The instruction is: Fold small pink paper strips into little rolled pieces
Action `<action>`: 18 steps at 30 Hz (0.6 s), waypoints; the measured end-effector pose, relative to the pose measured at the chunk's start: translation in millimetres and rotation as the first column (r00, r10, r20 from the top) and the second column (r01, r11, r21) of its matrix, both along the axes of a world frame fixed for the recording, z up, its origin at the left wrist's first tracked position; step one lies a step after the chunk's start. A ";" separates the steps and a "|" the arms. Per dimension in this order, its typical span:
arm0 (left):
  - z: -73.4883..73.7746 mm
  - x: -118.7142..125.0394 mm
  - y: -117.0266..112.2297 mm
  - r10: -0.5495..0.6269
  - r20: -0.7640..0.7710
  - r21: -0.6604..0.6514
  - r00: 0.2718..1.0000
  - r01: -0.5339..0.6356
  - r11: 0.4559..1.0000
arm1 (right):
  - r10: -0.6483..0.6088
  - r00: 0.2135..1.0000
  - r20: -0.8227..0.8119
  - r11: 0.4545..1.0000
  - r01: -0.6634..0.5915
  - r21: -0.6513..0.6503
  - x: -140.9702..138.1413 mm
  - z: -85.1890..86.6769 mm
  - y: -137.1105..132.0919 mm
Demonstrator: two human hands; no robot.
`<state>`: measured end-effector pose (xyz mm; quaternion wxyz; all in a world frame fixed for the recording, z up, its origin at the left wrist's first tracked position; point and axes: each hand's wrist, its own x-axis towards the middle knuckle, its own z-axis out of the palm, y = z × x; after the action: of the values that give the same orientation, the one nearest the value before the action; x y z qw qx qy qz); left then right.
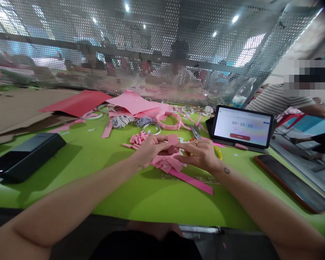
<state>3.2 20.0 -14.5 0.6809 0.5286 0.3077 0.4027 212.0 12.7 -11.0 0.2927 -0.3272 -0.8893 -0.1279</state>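
My left hand (151, 150) and my right hand (199, 154) meet over a cluster of folded pink paper strips (166, 162) on the green table (141, 195). The fingers of both hands pinch the pink strips at the top of the cluster, and a small upright pink piece (172, 139) stands between them. My fingers hide part of the cluster. A long pink strip (191, 181) runs out from under it toward the front. Loose short pink strips (137, 140) lie just beyond my left hand.
Scissors (195, 131), a pink-wrapped ring (168, 121), a bare hoop (151, 129), twine bundles (121, 121) and pink and red sheets (77, 103) lie beyond my hands. A tablet showing a timer (242, 126) and a phone (292, 184) are at right; a black case (27, 157) is at left.
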 end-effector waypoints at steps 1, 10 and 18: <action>-0.2 0.1 -0.1 -0.002 0.003 0.000 1.000 0.002 1.000 | 0.002 1.000 0.016 1.000 -0.003 0.002 0.4 1.0 -0.3; -1.4 0.4 0.8 -0.008 -0.010 0.026 1.000 0.008 1.000 | -0.010 0.980 -0.196 0.987 -0.021 -0.159 -7.6 -0.8 -2.1; 3.2 1.1 -4.2 -0.047 -0.010 0.025 0.999 0.047 0.999 | -0.055 0.936 -0.349 0.901 -0.104 -0.421 -18.2 7.5 -8.2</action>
<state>4.3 15.7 -11.3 0.6822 0.5459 0.2932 0.3880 193.8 4.4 -3.5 0.3686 -0.3899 -0.8326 0.1374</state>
